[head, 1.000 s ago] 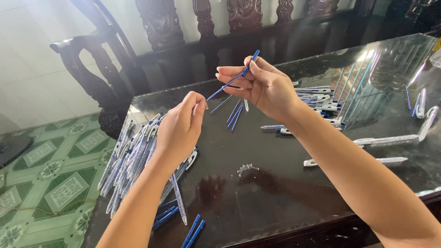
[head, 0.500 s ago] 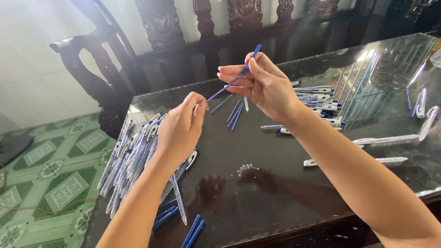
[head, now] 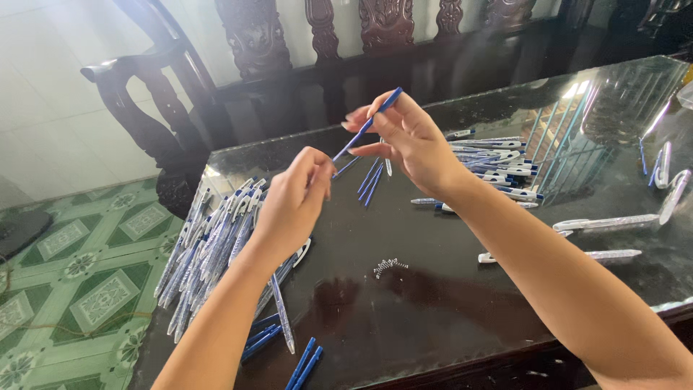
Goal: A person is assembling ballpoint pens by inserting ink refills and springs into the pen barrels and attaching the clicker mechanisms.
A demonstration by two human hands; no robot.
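Two hands meet above a dark glass table (head: 433,303): the right hand (head: 411,137) has its fingers clamped on a thin blue pen refill (head: 368,124), slanting down toward the left hand (head: 292,198), whose fingertips are pinched together at its lower tip. Below the left fingers lies a heap of blue-and-white pens (head: 216,245); beyond the right fingers, more pen barrels (head: 498,170). Between the wrists sits a small cluster of springs (head: 388,266). No container shows.
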